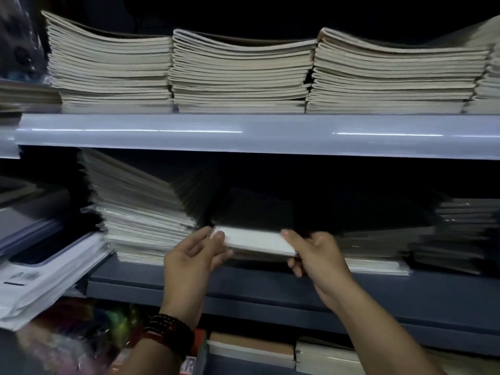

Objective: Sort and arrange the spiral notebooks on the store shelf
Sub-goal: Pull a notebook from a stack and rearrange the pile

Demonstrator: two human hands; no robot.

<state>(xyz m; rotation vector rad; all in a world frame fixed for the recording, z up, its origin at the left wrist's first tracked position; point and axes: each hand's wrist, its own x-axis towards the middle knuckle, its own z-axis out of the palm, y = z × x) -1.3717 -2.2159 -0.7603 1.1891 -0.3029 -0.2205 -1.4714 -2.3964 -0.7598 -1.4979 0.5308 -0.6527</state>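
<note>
A small stack of black-covered notebooks [257, 240] with white page edges is held level over the middle shelf [243, 282]. My left hand [194, 255] grips its left end, thumb on top and fingers under. Its right end is gripped by my right hand [316, 255]. To the left, a tall pile of notebooks [138, 212] leans with its upper books fanned back. Lower piles of notebooks [378, 247] lie to the right. The stack sits in the dark gap between these piles.
The upper shelf [243, 131] carries three tall piles of pale notebooks [240, 74]. White packets [40, 280] jut out at the left. More notebooks [251, 347] lie on the bottom shelf. A beaded bracelet [167, 331] is on my left wrist.
</note>
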